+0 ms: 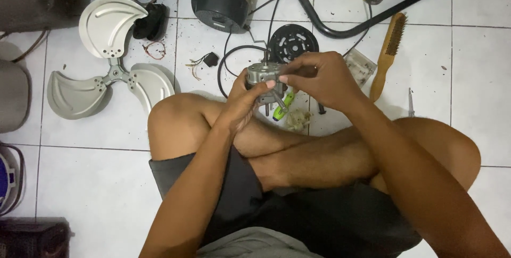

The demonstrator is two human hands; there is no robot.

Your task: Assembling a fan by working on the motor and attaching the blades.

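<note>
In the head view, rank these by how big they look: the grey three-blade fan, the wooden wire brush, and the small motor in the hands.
1. grey three-blade fan, clearly largest.
2. wooden wire brush.
3. small motor, partly hidden by both hands and nearer the camera, so its rank is less sure.

So the count on the floor: one three-bladed metal fan blade [109, 69], one small fan motor [261, 74], one round black motor cover [293, 43], one wooden wire brush [387, 56], one green-handled screwdriver [282, 106], two hands.
</note>
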